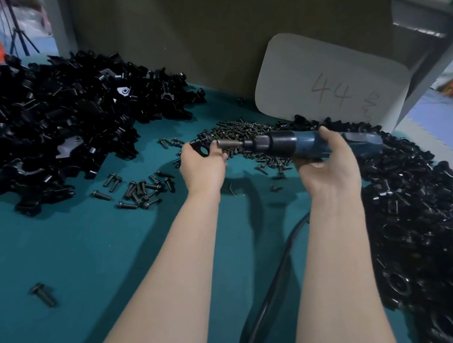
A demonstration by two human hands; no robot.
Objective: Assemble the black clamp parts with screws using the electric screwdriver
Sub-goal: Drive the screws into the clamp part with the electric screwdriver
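Screwdriver (pixel 306 147) level, crosswise; bit (pixel 227 143) points left toward clamp part (pixel 198 147).

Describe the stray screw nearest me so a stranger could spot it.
Start at the big heap of clamp parts on the left of the green table. Come toward the near edge, past the scattered screws beside it. The stray screw lies alone on bare green, well apart from all others.
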